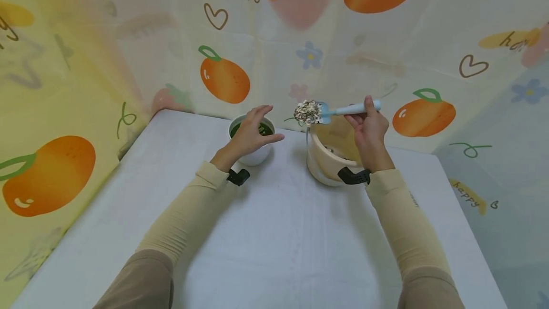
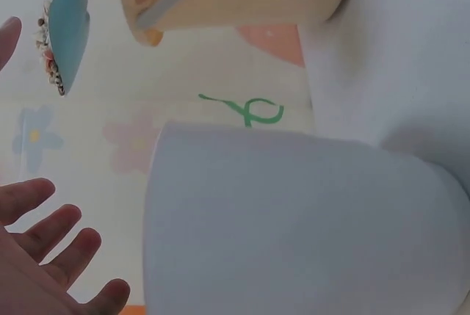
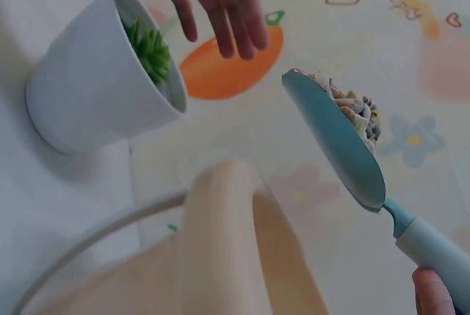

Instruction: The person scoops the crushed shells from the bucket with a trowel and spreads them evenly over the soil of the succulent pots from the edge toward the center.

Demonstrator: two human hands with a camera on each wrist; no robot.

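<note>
My right hand [image 1: 370, 128] grips the pale handle of a blue hand trowel [image 1: 356, 108], raised above a cream bucket [image 1: 319, 159]. Its scoop [image 3: 334, 135] carries a heap of small shells or pebbles [image 1: 308, 112] and points left. My left hand [image 1: 249, 133] hovers over the white pot [image 1: 256, 157], fingers spread and holding nothing. Inside that pot sits a green succulent [image 3: 150, 52], below the rim. In the left wrist view the white pot [image 2: 294, 219] fills the lower right, with the fingers [image 2: 62, 238] apart from its rim.
A thin bail handle [image 3: 95, 238] hangs at the bucket's side. Some bits lie inside the bucket. Both vessels stand toward the back of a white-covered table [image 1: 274, 232], close to a printed cloth backdrop [image 1: 266, 42] with oranges.
</note>
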